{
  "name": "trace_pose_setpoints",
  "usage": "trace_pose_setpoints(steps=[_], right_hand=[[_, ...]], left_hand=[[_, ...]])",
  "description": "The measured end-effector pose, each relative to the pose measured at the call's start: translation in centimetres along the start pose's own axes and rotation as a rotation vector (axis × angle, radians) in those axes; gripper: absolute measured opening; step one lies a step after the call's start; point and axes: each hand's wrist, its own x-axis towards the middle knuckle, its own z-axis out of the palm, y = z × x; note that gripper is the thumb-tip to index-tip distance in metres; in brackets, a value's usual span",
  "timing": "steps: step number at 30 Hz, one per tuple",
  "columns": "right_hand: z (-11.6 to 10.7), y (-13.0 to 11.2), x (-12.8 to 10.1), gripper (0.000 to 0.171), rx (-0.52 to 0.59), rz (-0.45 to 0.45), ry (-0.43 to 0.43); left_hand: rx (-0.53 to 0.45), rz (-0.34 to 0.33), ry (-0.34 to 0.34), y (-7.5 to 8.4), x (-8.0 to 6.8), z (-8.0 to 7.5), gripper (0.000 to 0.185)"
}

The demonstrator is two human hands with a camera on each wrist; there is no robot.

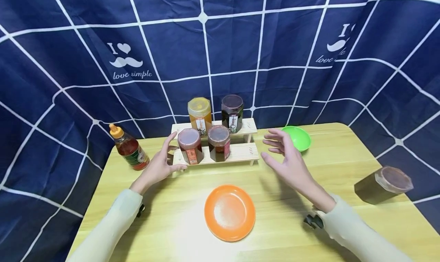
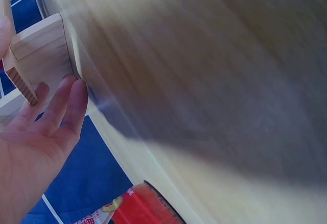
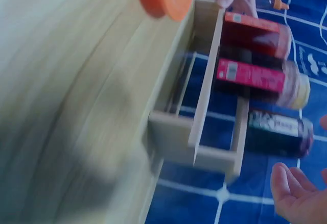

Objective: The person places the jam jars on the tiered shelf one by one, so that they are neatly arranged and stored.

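Head view: wooden rack [image 1: 237, 153] runs left-right; left hand [image 1: 159, 165] touches its end, right hand [image 1: 287, 159] spread, empty.

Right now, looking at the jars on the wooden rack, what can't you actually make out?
- Jar labels: too small to read in the head view, blurred in the right wrist view.
- Left hand: the head view leaves it unclear whether the fingers touch the wooden rack; the left wrist view is motion-blurred.
- Right hand: only fingertips show in the right wrist view, cut by the edge.

Wooden table [image 1: 172, 216] bears stepped rack [image 1: 237, 153], orange plate [image 1: 229, 212], green bowl [image 1: 298, 138]
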Motion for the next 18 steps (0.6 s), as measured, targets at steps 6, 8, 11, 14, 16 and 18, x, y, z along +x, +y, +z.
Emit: trace_pose_setpoints(steps=[6, 8, 11, 14, 16, 18], right_hand=[[-3.9, 0.1, -2.2, 0.063, -0.061, -0.026, 0.088], [-5.2, -0.1, -3.0, 0.063, -0.075, -0.030, 0.118], [-7.4, -0.1, -4.3, 0.063, -0.095, -0.043, 0.165], [-9.6, 0.2, -5.6, 0.064, -0.062, -0.076, 0.215], [-10.9, 0.8, -6.3, 0.064, 0.015, -0.123, 0.251], [-12.2, 1.3, -6.9, 0.065, 0.097, -0.171, 0.283]], left_hand=[[-0.008, -0.015, 0.003, 0.1, -0.3, 0.0, 0.121], [-0.002, -0.013, 0.008, 0.1, -0.4, 0.0, 0.122], [0.002, 0.003, 0.008, 0.1, -0.2, 0.0, 0.122], [-0.004, 0.004, 0.006, 0.0, -0.1, 0.0, 0.123], [-0.004, 0.005, 0.003, 0.0, 0.0, 0.0, 0.123], [-0.007, -0.002, 0.003, 0.0, 0.1, 0.0, 0.124]])
